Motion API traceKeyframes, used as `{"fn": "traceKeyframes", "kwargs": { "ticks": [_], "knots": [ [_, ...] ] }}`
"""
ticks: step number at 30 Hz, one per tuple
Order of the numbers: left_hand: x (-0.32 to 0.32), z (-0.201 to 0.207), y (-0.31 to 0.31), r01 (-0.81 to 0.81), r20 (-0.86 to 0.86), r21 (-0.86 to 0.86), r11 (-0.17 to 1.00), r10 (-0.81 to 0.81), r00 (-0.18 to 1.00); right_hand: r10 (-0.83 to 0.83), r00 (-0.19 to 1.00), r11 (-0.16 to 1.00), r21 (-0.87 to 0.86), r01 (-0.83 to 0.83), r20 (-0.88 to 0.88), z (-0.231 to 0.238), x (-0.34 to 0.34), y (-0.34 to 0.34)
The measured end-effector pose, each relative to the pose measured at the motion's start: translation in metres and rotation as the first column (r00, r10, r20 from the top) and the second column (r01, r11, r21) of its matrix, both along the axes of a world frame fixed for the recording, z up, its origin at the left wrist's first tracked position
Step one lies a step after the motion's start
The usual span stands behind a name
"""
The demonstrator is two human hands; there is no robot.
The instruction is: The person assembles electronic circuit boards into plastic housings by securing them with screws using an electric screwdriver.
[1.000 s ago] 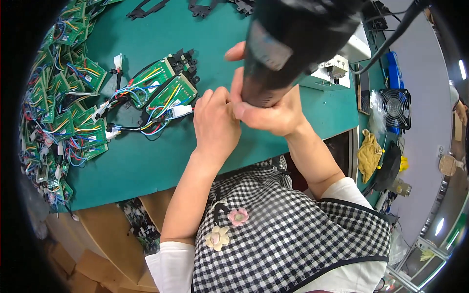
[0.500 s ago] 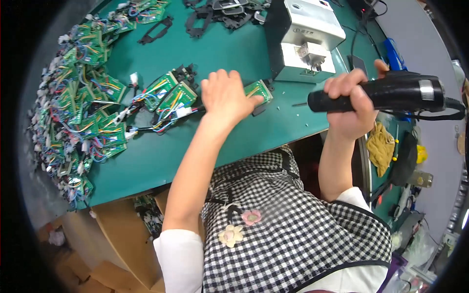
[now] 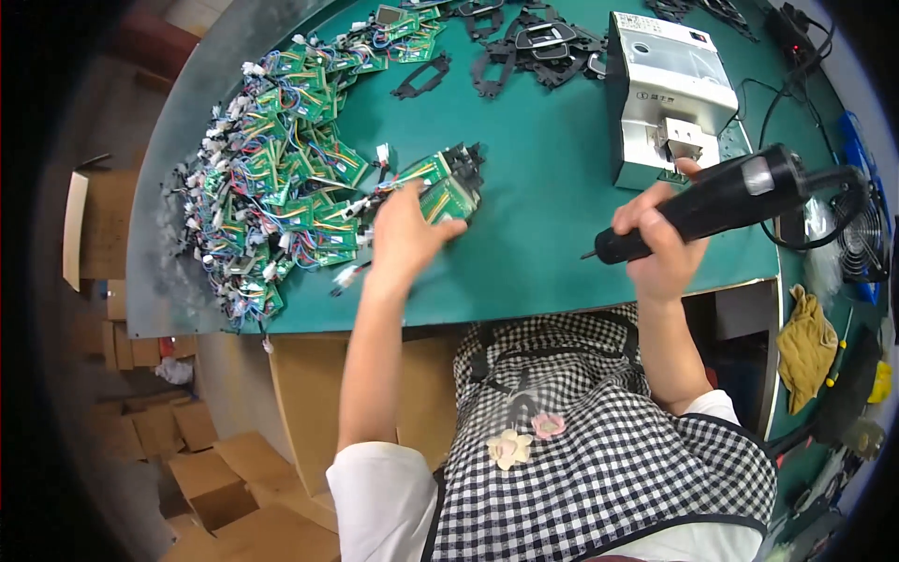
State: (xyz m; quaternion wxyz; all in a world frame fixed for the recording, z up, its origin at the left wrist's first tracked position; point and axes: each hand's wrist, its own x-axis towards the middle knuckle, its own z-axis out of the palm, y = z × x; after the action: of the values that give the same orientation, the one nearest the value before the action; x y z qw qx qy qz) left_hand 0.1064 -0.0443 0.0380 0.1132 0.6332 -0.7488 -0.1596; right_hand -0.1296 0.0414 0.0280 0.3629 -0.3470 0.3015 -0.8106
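My right hand [image 3: 663, 245] grips a black electric screwdriver [image 3: 721, 206], its thin bit pointing left above the green table. My left hand [image 3: 403, 236] is at a green circuit board [image 3: 449, 203], thumb along the near edge and the other fingers at its left side, partly hidden. This board sits in a black plastic frame. Just behind it lies another green board [image 3: 427, 172] with a black frame [image 3: 463, 155]. A wire with a white connector [image 3: 346, 278] sticks out beside my left wrist.
A large heap of wired circuit boards [image 3: 281, 178] covers the table's left side. Black plastic frames [image 3: 543, 42] lie at the back. A silver-and-black machine [image 3: 670, 94] stands at back right. A yellow cloth [image 3: 805, 351] lies at far right; cardboard boxes [image 3: 211, 482] stand below left.
My left hand has moved left with a circuit board, bringing it to the other boards. The screwdriver has tilted, its tip now lower. The whole view has shifted.
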Motion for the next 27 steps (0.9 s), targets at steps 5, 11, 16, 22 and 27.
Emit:
{"fn": "traceKeyframes", "kwargs": {
  "ticks": [5,11,16,22,27],
  "knots": [
    [-0.005,-0.014,0.029,-0.023,0.104,-0.199,0.98,0.044,0.994,0.062,0.998,0.996,0.067,-0.062,0.012,-0.007,0.014,-0.001],
    [0.006,0.015,0.022,-0.002,-0.161,0.02,1.0,0.006,0.987,0.071,0.997,0.994,0.079,-0.072,0.012,-0.013,0.015,0.002],
    [0.009,0.049,-0.058,0.258,-0.042,0.332,0.907,-0.259,0.965,0.089,0.995,0.99,0.103,-0.093,0.042,-0.008,0.014,0.012],
    [0.007,0.024,-0.077,0.279,0.375,0.314,0.908,-0.388,0.842,0.088,0.993,0.987,0.13,-0.097,0.072,-0.006,0.017,0.018],
    [0.001,0.018,-0.031,0.208,0.126,0.321,0.924,-0.26,0.957,0.064,0.996,0.987,0.143,-0.073,0.066,-0.007,0.02,0.02]
  ]
}}
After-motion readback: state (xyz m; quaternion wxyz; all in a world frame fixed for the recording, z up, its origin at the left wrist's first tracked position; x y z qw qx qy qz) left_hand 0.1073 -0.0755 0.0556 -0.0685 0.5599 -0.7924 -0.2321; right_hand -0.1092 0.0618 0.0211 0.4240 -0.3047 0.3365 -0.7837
